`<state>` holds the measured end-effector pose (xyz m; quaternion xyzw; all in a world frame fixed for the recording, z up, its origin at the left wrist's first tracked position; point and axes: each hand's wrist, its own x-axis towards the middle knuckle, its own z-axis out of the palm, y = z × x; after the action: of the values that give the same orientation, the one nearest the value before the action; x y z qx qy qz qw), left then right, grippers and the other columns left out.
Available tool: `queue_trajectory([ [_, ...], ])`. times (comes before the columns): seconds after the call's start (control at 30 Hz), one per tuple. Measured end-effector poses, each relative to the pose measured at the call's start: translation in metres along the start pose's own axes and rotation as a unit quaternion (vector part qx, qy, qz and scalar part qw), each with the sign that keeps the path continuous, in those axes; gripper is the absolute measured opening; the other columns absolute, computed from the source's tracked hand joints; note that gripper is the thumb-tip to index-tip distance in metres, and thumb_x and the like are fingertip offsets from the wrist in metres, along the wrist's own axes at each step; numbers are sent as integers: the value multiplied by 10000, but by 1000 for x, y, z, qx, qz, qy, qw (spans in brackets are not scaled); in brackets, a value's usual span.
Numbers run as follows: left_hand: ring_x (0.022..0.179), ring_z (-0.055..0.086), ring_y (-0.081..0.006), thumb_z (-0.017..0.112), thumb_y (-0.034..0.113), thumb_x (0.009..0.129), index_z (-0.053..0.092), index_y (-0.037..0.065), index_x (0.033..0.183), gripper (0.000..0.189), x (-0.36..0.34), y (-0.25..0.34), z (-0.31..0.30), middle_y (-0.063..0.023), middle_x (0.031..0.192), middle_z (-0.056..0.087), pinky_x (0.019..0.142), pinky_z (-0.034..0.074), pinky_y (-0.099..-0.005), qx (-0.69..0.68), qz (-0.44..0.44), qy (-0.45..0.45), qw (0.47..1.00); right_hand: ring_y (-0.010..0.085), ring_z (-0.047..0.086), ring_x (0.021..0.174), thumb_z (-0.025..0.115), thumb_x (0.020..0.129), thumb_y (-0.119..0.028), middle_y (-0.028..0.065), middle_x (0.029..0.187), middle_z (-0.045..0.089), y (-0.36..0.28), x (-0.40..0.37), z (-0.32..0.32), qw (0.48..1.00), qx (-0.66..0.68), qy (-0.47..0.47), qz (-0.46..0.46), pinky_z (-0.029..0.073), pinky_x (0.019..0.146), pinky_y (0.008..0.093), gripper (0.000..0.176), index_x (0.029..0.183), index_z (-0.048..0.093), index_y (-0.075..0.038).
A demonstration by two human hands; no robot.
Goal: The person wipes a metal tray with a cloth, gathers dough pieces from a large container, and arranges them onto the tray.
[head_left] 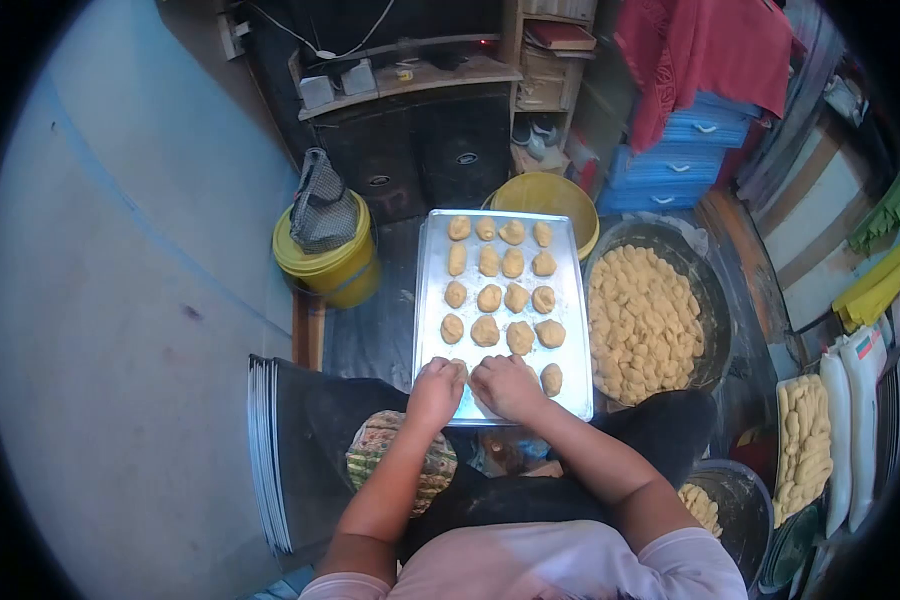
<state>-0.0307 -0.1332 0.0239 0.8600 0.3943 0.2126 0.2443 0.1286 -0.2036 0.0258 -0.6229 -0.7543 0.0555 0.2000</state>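
A metal baking tray [576,395] rests in front of me at knee height, with rows of yellowish dough balls [489,298] on it. My left hand [437,392] is at the tray's near left part, fingers closed round a dough piece [459,368] that shows at the fingertips. Close beside it, my right hand [510,388] is bent over the near row with its fingers curled down; what lies beneath them is hidden. Just right of that hand sits a single dough ball [552,379].
Right of the tray stands a large dark basin [715,340] heaped with dough pieces [645,318]. A yellow lidded bucket [355,262] with a checked bag [324,205] is at left. Stacked trays [267,455] lean by my left leg. Blue drawers [660,180] stand behind.
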Motion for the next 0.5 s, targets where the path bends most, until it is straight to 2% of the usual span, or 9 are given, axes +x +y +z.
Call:
queue_trajectory([
  [0.1,906,586,-344,634,96,773,648,11,992,235,-4,6,-21,-157,960,592,800,478,-418,-20,17,53,998,268,549,813,602,782,-162,77,799,529,-15,12,-21,996,64,64,-20,404,735,411,84,835,572,-104],
  [0.17,882,578,-326,651,85,763,644,17,973,221,-9,9,-47,-151,939,575,761,470,-403,-42,-18,147,988,303,558,762,616,755,-109,100,772,522,-32,24,-31,986,134,101,-23,436,675,425,100,842,566,-101],
  [0.23,739,570,-300,659,54,758,639,15,925,173,-16,-11,-70,-150,811,559,658,460,-377,-33,-53,206,977,307,576,742,620,727,-55,95,729,511,-49,37,-31,976,194,85,-54,457,655,432,160,872,576,-107],
  [0.27,688,562,-293,656,39,758,637,12,910,156,-20,-21,-83,-149,773,556,626,456,-370,-45,-73,231,969,310,580,833,626,732,-61,113,851,545,-61,45,-29,976,206,39,-61,461,720,439,240,960,580,-117],
  [0.3,862,598,-338,616,26,780,623,10,994,215,-28,-31,-99,-169,845,611,770,482,-391,-37,-137,208,968,313,584,925,633,736,-68,132,972,578,-73,51,-29,974,216,-7,-64,466,784,445,322,1049,585,-128],
  [0.37,970,588,-360,616,30,796,598,4,1108,313,-46,-59,-118,-210,1093,602,835,466,-415,-17,-140,283,949,328,482,1177,646,757,-101,180,1330,445,-105,65,-26,969,133,25,-204,385,966,499,512,1249,510,-147],
  [0.4,989,577,-368,621,48,800,590,-2,1125,331,-60,-83,-124,-211,1109,594,862,454,-422,66,-144,299,941,333,323,1333,673,765,-167,173,1514,183,-117,67,-19,961,169,-55,-212,249,1072,544,615,1335,442,-157],
  [0.43,1008,567,-376,625,67,803,582,-9,1142,350,-73,-108,-130,-212,1124,587,889,441,-430,149,-142,312,928,333,323,1333,673,765,-167,173,1514,183,-128,68,-12,958,175,-59,-218,249,1072,544,615,1335,442,-157],
  [0.5,1029,551,-377,632,107,805,595,-15,1128,347,-101,-126,-146,-219,1109,591,925,418,-439,148,-290,255,911,335,334,1328,682,770,-228,173,1501,216,-147,66,2,925,199,-130,-296,259,1073,536,603,1324,458,-158],
])
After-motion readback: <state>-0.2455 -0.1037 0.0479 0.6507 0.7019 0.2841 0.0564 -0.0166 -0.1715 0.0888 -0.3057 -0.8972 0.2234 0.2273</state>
